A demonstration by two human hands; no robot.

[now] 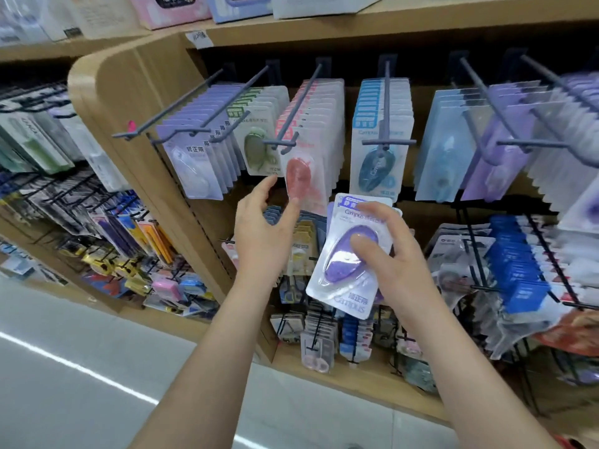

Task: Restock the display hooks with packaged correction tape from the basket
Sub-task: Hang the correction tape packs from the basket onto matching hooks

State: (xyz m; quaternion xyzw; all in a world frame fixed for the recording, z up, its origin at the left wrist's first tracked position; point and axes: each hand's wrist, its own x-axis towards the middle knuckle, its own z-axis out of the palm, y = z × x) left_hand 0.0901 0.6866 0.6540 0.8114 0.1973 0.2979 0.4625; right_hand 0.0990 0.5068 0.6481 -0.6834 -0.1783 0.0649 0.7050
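Currently right hand [402, 254] grips purple correction tape pack [340, 264], thumb on blister, fingers curled over top edge; more cards seem stacked behind. Pack tilted, held below upper hook row, in front of lower shelf goods. "Campus" printed near top and along bottom edge. Left hand [262, 234] spread, fingers apart, holding nothing, fingertips at bottom of front pink pack [301, 179] hanging on hook [298, 108]. Blue pack [377, 163] alongside reads "Campus"; lavender pack [191, 166] reads "修正带".
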